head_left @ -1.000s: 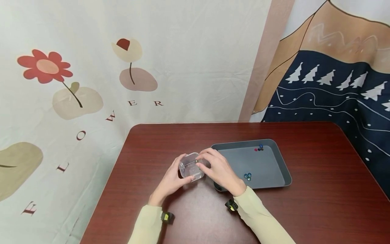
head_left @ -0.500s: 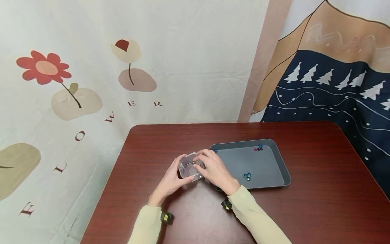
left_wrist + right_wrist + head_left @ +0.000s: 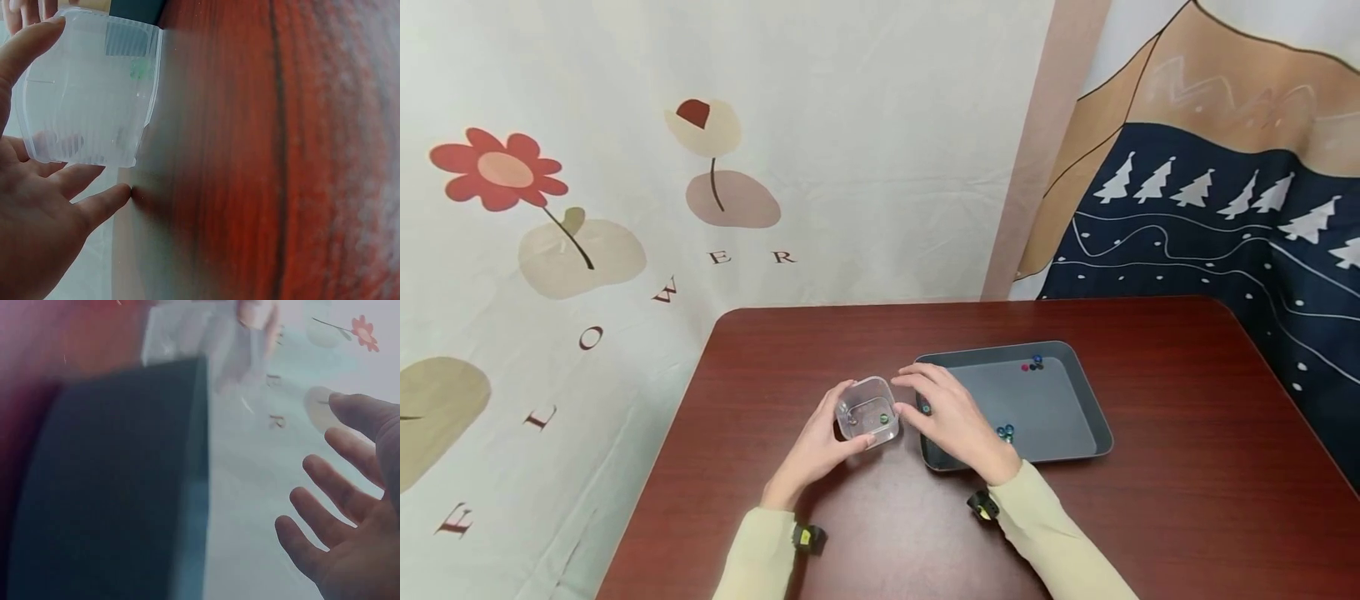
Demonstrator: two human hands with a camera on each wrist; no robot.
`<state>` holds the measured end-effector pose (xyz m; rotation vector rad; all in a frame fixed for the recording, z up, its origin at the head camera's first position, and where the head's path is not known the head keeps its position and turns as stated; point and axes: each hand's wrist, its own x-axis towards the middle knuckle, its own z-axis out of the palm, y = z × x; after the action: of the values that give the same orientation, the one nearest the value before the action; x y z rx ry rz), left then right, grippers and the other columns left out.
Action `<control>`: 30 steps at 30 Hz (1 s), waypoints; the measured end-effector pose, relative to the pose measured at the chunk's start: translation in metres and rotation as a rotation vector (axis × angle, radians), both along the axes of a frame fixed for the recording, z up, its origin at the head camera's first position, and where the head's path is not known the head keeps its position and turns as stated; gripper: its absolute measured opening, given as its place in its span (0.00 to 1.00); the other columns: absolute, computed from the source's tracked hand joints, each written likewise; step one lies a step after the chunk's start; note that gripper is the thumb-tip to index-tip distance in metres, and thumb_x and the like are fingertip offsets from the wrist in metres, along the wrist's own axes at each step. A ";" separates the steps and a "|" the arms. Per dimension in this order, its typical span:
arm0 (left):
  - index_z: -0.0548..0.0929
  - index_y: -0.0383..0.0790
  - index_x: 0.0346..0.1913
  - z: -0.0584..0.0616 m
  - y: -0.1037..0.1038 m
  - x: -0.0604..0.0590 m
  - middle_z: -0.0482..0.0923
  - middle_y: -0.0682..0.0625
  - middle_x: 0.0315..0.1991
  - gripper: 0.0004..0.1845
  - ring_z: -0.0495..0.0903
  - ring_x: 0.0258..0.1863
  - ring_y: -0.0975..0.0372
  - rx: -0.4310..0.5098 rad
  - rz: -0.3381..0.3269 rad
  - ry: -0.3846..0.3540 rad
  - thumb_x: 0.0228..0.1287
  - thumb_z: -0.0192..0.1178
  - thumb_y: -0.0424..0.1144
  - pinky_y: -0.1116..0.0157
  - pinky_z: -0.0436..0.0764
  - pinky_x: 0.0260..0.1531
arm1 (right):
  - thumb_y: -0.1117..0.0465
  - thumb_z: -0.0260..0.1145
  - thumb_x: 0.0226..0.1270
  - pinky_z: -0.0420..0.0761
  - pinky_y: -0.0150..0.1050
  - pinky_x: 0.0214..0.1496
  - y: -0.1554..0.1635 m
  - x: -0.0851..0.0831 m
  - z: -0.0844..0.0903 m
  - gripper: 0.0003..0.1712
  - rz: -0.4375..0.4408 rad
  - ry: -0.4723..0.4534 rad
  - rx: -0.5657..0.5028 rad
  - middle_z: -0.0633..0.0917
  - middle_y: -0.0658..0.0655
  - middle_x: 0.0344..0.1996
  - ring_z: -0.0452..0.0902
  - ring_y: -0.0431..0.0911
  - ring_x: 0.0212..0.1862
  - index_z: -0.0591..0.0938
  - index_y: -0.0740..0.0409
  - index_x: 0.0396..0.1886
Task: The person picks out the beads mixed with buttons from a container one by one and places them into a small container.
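Observation:
My left hand [image 3: 833, 435] grips a small clear plastic container [image 3: 868, 410] on the table, thumb on its near side and fingers on its far left side. A green bead [image 3: 883, 418] lies inside it. In the left wrist view the container [image 3: 87, 87] sits between the thumb and fingers of that hand [image 3: 37, 237]. My right hand [image 3: 946, 414] hovers open, fingers spread, over the left edge of a grey tray [image 3: 1075, 392], holding nothing. A blue bead [image 3: 927, 409] shows just by its fingers. The right wrist view shows the open palm [image 3: 350, 519] beside the tray [image 3: 106, 487].
More beads lie in the tray: a red, blue and black cluster [image 3: 1031, 364] at the back and blue-green ones [image 3: 1006, 432] near the front. The dark red table [image 3: 1150, 517] meets printed fabric hangings [image 3: 625, 208] at the back and left.
My right hand has drawn back from above the container to the right, over the tray's left edge, fingers spread. A green bead is now visible in the container. The left hand kept its grip.

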<state>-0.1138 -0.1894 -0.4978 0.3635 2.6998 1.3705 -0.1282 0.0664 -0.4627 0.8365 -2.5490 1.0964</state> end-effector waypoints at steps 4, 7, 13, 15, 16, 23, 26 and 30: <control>0.63 0.48 0.78 -0.001 0.000 0.000 0.70 0.44 0.69 0.50 0.74 0.62 0.51 0.006 0.006 -0.018 0.54 0.79 0.47 0.47 0.70 0.64 | 0.55 0.75 0.68 0.75 0.52 0.66 0.025 0.007 0.007 0.22 -0.014 -0.011 0.002 0.81 0.53 0.64 0.73 0.50 0.69 0.86 0.53 0.60; 0.63 0.49 0.77 -0.002 0.000 0.000 0.70 0.44 0.69 0.50 0.74 0.62 0.51 0.009 0.005 -0.019 0.54 0.79 0.47 0.47 0.70 0.64 | 0.54 0.76 0.67 0.72 0.56 0.69 0.045 0.013 0.010 0.24 -0.022 -0.031 0.009 0.80 0.53 0.67 0.69 0.53 0.73 0.85 0.53 0.61; 0.63 0.49 0.77 -0.003 0.000 -0.001 0.70 0.44 0.69 0.50 0.74 0.62 0.50 0.008 0.003 -0.014 0.53 0.80 0.47 0.46 0.70 0.64 | 0.54 0.77 0.65 0.71 0.59 0.68 0.087 0.021 0.009 0.27 -0.046 -0.067 0.052 0.79 0.54 0.68 0.67 0.54 0.74 0.84 0.55 0.63; 0.63 0.48 0.77 -0.003 -0.001 -0.001 0.70 0.44 0.69 0.51 0.74 0.63 0.50 0.007 0.002 -0.005 0.53 0.80 0.46 0.46 0.70 0.64 | 0.55 0.77 0.65 0.70 0.59 0.69 0.100 0.022 0.007 0.27 -0.060 -0.074 0.070 0.79 0.54 0.68 0.67 0.54 0.74 0.84 0.54 0.63; 0.63 0.47 0.77 -0.003 -0.001 -0.001 0.70 0.44 0.69 0.51 0.74 0.63 0.49 0.005 0.001 0.001 0.53 0.80 0.46 0.46 0.70 0.64 | 0.54 0.77 0.65 0.70 0.60 0.69 0.105 0.022 0.006 0.27 -0.066 -0.073 0.078 0.79 0.54 0.67 0.68 0.54 0.73 0.84 0.53 0.62; 0.63 0.45 0.77 -0.004 -0.001 -0.003 0.70 0.43 0.69 0.51 0.74 0.63 0.49 -0.004 -0.006 0.014 0.52 0.79 0.45 0.46 0.70 0.64 | 0.56 0.79 0.62 0.76 0.59 0.63 0.133 0.023 -0.007 0.26 -0.070 -0.056 0.145 0.81 0.54 0.63 0.74 0.54 0.66 0.85 0.52 0.61; 0.63 0.45 0.77 -0.004 -0.001 -0.002 0.70 0.43 0.69 0.51 0.74 0.62 0.49 -0.004 -0.001 0.011 0.52 0.80 0.45 0.46 0.70 0.64 | 0.57 0.79 0.62 0.77 0.58 0.62 0.141 0.022 -0.011 0.27 -0.054 -0.082 0.167 0.82 0.55 0.63 0.75 0.54 0.66 0.85 0.54 0.61; 0.63 0.46 0.77 -0.003 0.000 -0.002 0.70 0.44 0.69 0.51 0.74 0.62 0.49 -0.004 0.002 0.005 0.52 0.80 0.46 0.46 0.70 0.64 | 0.57 0.79 0.62 0.75 0.60 0.64 0.151 0.019 -0.014 0.28 -0.036 -0.138 0.192 0.82 0.56 0.64 0.74 0.56 0.68 0.85 0.56 0.62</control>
<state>-0.1157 -0.1899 -0.5009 0.3652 2.7075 1.3661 -0.1087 0.2170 -0.4770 0.7805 -2.8077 0.9410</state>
